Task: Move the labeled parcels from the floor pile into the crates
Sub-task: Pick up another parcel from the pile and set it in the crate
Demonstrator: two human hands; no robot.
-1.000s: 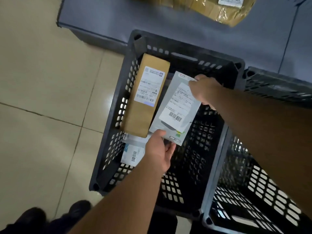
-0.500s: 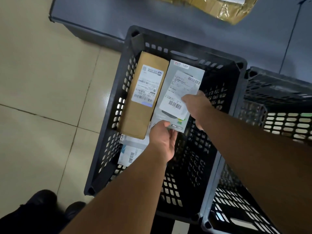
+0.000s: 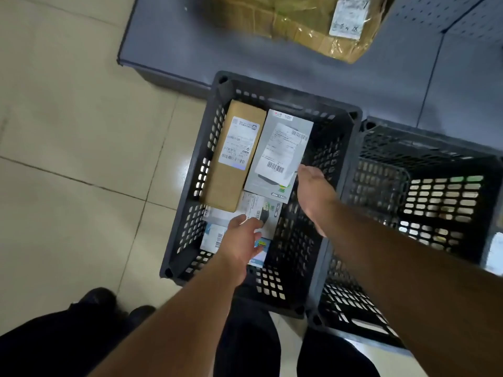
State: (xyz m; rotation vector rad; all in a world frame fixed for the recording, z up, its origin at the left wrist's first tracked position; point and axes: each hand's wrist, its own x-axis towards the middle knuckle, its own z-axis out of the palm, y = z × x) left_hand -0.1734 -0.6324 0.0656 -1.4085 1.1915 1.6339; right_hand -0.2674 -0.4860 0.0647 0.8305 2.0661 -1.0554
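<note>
A dark slotted crate stands on the floor in front of me. Inside it a long brown labeled box lies along the left wall. A flat grey labeled box lies right beside it. Below these sit smaller white labeled parcels. My left hand hovers over the small parcels with fingers spread and nothing in it. My right hand is at the grey box's lower right corner, its thumb touching the edge, with no grip on it.
A second dark crate stands against the first on the right. Behind both is a low grey platform with a tan taped parcel on it. Beige floor tiles lie to the left; my shoes are at bottom left.
The grey box went down from tilted in both hands to flat beside the brown box. Both hands let go and drew back toward me.
</note>
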